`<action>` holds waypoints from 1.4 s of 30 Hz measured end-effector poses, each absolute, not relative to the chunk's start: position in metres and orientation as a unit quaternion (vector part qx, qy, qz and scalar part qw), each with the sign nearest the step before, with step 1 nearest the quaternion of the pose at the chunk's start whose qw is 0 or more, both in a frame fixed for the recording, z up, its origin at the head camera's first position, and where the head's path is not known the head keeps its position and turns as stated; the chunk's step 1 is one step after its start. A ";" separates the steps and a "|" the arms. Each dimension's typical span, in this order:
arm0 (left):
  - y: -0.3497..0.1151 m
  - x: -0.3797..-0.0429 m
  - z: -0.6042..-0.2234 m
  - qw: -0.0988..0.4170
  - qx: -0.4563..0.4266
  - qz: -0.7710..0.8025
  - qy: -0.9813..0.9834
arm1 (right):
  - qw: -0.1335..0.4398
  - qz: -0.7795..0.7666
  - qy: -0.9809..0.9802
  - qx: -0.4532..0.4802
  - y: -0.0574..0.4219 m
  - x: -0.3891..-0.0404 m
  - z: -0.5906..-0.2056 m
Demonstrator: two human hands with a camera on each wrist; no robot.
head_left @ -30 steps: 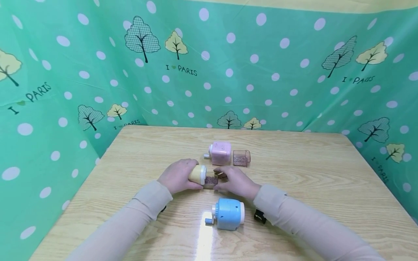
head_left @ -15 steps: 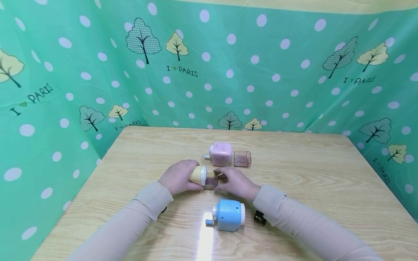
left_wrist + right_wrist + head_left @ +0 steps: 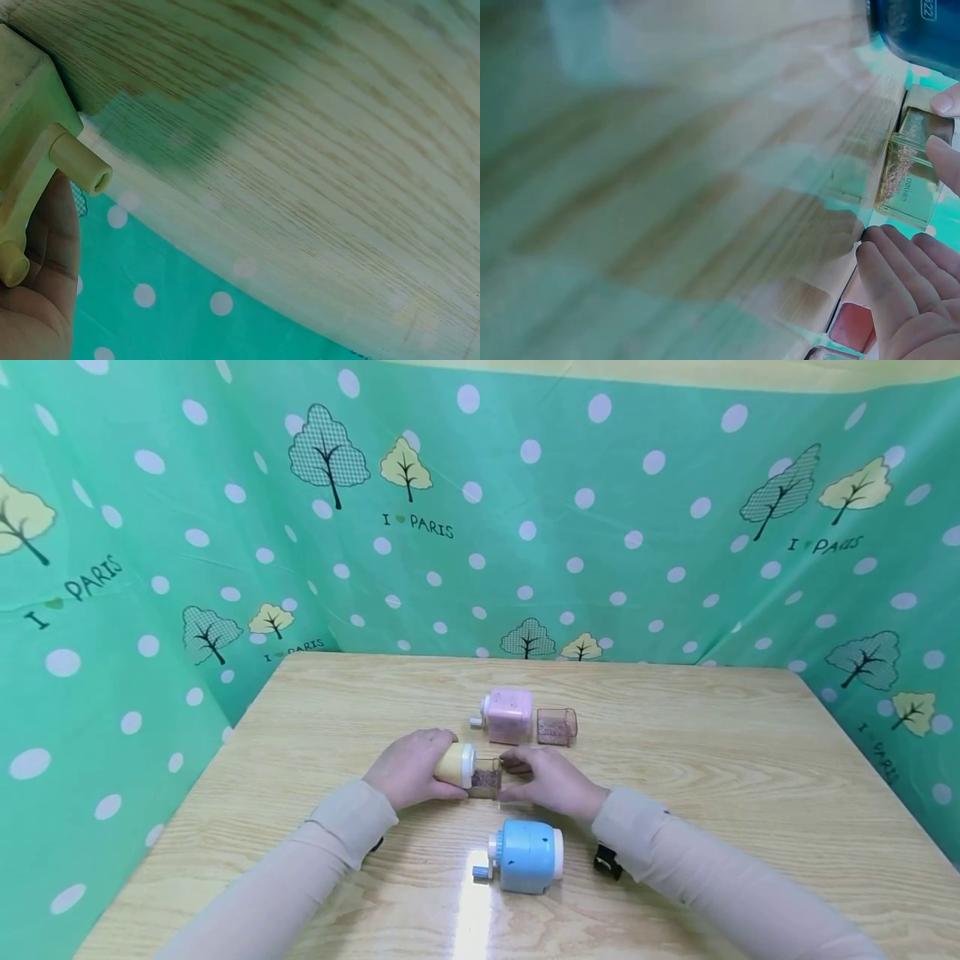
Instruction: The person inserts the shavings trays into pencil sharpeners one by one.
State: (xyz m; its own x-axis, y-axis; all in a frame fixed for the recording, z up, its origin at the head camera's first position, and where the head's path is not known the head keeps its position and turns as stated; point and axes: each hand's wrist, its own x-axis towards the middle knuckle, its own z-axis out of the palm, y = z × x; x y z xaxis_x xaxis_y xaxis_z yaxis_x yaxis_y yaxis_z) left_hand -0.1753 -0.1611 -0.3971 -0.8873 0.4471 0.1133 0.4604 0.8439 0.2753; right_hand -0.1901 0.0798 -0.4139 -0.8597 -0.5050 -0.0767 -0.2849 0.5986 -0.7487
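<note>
My left hand grips a yellow crank pencil sharpener, lying on its side with its white rim to the right. Its yellow crank shows in the left wrist view. A see-through shavings box, with dark shavings inside, adjoins the white rim. My right hand is just right of the box, its fingers loosely bent around a gap. In the right wrist view the box stands a little apart from the extended fingers.
A pink crank sharpener lies behind the hands, with its reddish see-through box just to its right. A blue crank sharpener lies nearer, between the forearms. All are on the wooden table, before a green dotted cloth.
My right hand has drawn slightly to the right, away from the shavings box, which now shows more fully. My left hand still holds the yellow sharpener in the same place.
</note>
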 end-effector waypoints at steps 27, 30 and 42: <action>-0.161 -0.176 -0.400 0.034 -0.247 -0.151 -0.957 | 0.145 -0.406 0.867 -0.250 0.073 -0.193 -0.415; -0.161 -0.177 -0.401 0.037 -0.249 -0.149 -0.956 | 0.145 -0.406 0.866 -0.253 0.072 -0.193 -0.415; -0.162 -0.176 -0.400 0.041 -0.250 -0.144 -0.956 | 0.140 -0.398 0.865 -0.270 0.067 -0.195 -0.415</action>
